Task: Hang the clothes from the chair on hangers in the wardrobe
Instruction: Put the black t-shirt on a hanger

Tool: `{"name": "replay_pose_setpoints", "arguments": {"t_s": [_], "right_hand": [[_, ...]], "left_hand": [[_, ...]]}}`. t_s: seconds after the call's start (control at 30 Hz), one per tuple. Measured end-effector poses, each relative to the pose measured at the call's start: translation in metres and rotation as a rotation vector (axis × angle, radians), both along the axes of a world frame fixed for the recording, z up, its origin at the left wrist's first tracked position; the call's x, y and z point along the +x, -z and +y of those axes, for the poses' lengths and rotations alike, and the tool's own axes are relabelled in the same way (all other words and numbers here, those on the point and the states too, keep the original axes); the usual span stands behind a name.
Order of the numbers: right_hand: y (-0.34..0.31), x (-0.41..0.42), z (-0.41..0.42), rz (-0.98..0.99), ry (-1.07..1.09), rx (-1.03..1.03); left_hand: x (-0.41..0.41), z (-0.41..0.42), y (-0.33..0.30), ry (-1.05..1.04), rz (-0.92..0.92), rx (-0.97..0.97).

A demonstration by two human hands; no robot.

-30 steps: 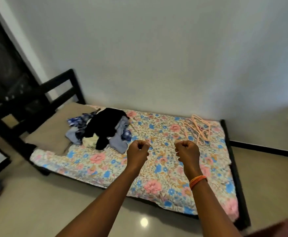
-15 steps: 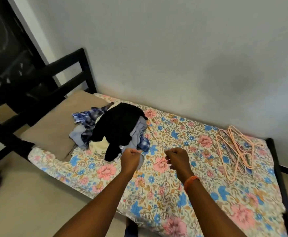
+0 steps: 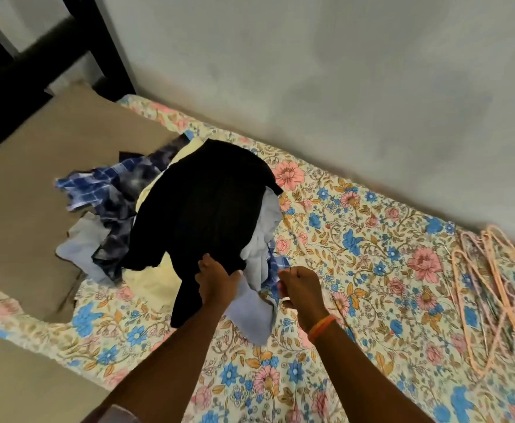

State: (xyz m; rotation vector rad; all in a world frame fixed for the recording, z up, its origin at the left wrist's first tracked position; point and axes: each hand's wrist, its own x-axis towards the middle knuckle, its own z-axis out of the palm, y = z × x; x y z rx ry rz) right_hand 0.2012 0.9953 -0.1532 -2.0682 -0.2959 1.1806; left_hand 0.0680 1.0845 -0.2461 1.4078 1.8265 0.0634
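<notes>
On the floral bedsheet (image 3: 357, 270) I see the clothes heap, topped by a black garment (image 3: 201, 209), lying beside the tan pillow (image 3: 36, 184). My left hand (image 3: 216, 282) rests on the black garment's near edge, fingers curling into the cloth, while my right hand (image 3: 302, 285) hovers fisted just beside the pile, gripping nothing. Pink hangers (image 3: 494, 288) lie well apart near the wall

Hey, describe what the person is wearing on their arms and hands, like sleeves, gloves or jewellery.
Both forearms are bare, with no gloves or rings visible. The right wrist carries a thin orange band. The left hand and right hand are uncovered. A bit of pale fabric shows near the left elbow, perhaps a sleeve edge.
</notes>
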Motion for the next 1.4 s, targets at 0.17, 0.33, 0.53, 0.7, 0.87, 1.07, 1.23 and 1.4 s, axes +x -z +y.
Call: {"name": "replay_pose_setpoints", "arguments": {"t_s": [0.17, 0.33, 0.53, 0.7, 0.87, 1.07, 1.23, 1.4], "right_hand": [[0.048, 0.017, 0.017, 0.109, 0.028, -0.053], [0.052, 0.032, 0.002, 0.214, 0.077, -0.084], [0.011, 0.053, 0.005, 0.500, 0.053, 0.033], [-0.031, 0.124, -0.031, 0.859, 0.137, 0.169], [-0.072, 0.190, -0.084, 0.728, 0.264, 0.295], [-0.149, 0.203, -0.164, 0.127, -0.281, 0.495], [-0.115, 0.198, -0.244, 0.113, -0.700, 0.414], [0.010, 0.164, -0.295, -0.045, -0.911, 0.141]], "left_hand": [[-0.008, 0.028, 0.054, 0.007, 0.264, 0.027], [-0.006, 0.017, 0.035, 0.170, 0.310, 0.248], [0.070, -0.061, -0.073, 0.390, -0.302, 0.257], [0.131, -0.105, -0.138, 0.548, -0.745, -0.340], [0.130, -0.122, -0.149, 0.397, -0.798, -0.648], [0.200, -0.123, -0.168, -0.322, -0.966, -0.772], [0.267, -0.160, -0.176, 0.191, -0.671, -0.756], [0.243, -0.214, -0.057, 0.898, -0.065, -0.281]]}}
